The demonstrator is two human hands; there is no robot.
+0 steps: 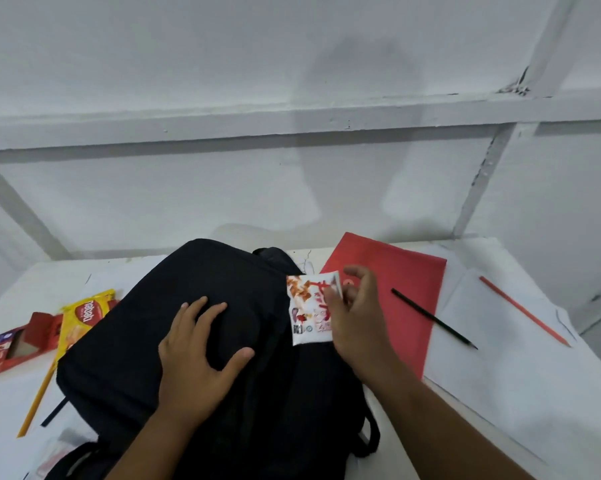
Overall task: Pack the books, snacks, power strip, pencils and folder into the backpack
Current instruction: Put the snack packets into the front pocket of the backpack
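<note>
Black backpack (195, 306) flat on white tabletop (534, 393), centre. L hand (197, 355) on top of it, fingers spread, grip wide, holding nothing. R hand (356, 317) pinches white snack packet (309, 308) over backpack's R edge, grip narrow on packet. Red folder (406, 289) just R of backpack, black pencil (434, 318) across its edge. Orange pencil (524, 310) further R. Yellow snack pack (80, 317), yellow pencil (37, 398) & red box (22, 344) to L.
</note>
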